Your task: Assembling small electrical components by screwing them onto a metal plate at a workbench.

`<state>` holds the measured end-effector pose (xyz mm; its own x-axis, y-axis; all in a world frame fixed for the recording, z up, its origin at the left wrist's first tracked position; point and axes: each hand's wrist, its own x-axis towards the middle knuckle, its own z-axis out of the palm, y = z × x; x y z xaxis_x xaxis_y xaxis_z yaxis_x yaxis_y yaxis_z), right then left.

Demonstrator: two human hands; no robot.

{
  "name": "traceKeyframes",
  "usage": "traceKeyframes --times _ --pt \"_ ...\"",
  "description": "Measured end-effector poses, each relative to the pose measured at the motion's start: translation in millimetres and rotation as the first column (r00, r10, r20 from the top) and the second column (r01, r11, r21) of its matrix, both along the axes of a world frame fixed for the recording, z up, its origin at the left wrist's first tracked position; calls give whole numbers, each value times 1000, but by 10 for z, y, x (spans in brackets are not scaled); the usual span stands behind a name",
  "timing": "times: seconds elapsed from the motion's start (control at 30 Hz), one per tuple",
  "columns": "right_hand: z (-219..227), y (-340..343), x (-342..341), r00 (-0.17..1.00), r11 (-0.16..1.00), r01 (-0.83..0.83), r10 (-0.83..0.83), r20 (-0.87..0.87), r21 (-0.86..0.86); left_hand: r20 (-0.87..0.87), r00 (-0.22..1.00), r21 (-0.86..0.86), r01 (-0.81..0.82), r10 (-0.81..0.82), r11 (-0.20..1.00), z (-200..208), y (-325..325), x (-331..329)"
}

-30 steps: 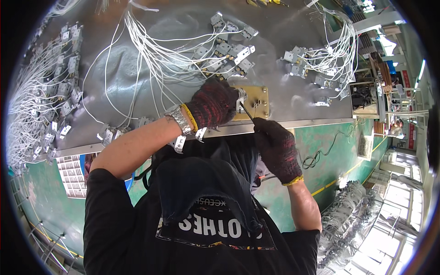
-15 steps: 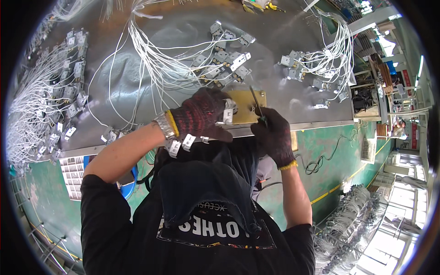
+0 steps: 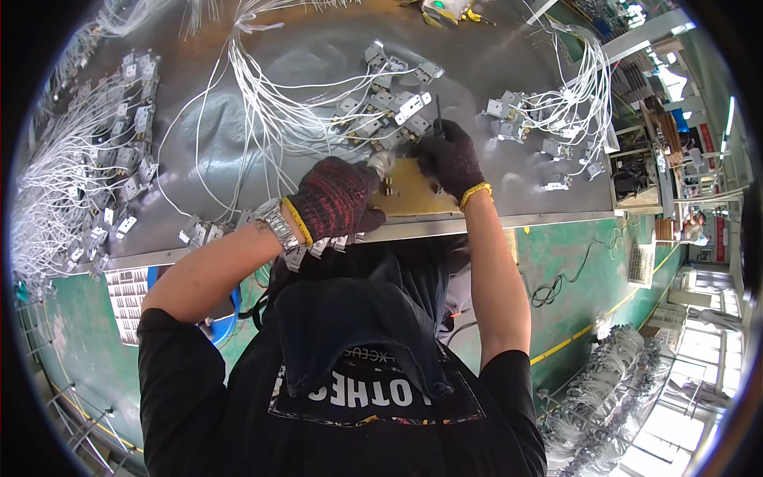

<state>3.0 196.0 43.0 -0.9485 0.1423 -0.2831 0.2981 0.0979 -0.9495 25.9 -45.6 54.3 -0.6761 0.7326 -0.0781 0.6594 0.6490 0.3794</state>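
My left hand, in a dark red-black knitted glove, is closed on a small silvery metal fitting at the left edge of a brass-coloured plate. That plate lies flat at the table's near edge, with small pegs on it. Over its right side is my right hand, gloved too and closed round a thin dark rod-shaped tool that points away from me. Just beyond the plate sits a heap of metal fittings with white wires. More fittings show below my left wrist.
Many wired fittings crowd the table's left side; another wired bunch lies at the right. A yellow-black object is at the far edge. A shelf stands right of the metal table. A cable lies on the green floor.
My right hand has moved away from me and slightly left, with the tool, from the plate's near right corner to over its right side. My left hand has shifted slightly left, and the fitting appears turned.
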Motion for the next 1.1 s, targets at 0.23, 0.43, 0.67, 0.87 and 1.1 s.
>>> traceKeyframes --times 0.23,0.43,0.67,0.87,1.1 --pt "-99 103 11 1000 972 -14 8 -26 -236 23 992 -26 -126 127 992 2 46 -15" --pt "-112 101 -76 993 995 -99 97 -66 -24 23 988 -39 -149 150 988 -48 81 -18" --pt "125 -160 432 991 993 -88 81 -102 -72 -146 981 -9 -127 125 992 -193 -79 21" --pt "107 -337 878 998 987 52 -56 -21 -155 -133 991 42 -8 13 999 -27 -48 -42" --pt "54 -372 892 994 988 20 -3 -107 153 -55 998 -146 28 -36 989 56 130 -95"
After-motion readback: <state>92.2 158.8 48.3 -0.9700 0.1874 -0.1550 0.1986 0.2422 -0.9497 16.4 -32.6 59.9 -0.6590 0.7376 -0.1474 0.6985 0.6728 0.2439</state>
